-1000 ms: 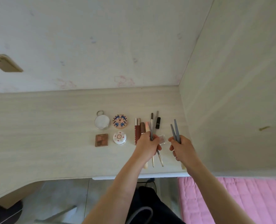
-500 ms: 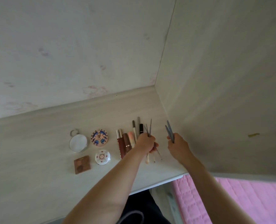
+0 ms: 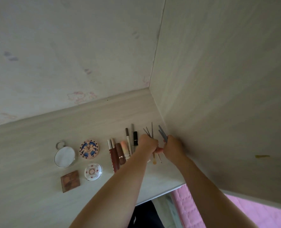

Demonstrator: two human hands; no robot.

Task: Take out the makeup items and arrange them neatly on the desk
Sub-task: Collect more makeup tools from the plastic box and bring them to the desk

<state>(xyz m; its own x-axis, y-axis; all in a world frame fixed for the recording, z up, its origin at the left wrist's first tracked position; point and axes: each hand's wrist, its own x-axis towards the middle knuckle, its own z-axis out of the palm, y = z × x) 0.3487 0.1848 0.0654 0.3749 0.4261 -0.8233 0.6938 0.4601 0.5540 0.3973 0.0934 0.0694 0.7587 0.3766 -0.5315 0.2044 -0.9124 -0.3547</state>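
Over the counter (image 3: 37, 145) corner, the left hand (image 3: 147, 143) grips a fan of thin brushes (image 3: 148, 131) while the right hand (image 3: 172, 146) clasps two grey sticks (image 3: 162, 133); light, stiff and likely slippery, they seem best pinched mid-shaft.

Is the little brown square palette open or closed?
Open, it seems: the brown palette lies flat on the desk with coloured pans showing.

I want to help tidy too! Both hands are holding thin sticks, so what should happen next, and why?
Probably lay the right hand's grey sticks on the bare desk beside the lipstick row: those lie side by side, and this hand is nearest the free end.
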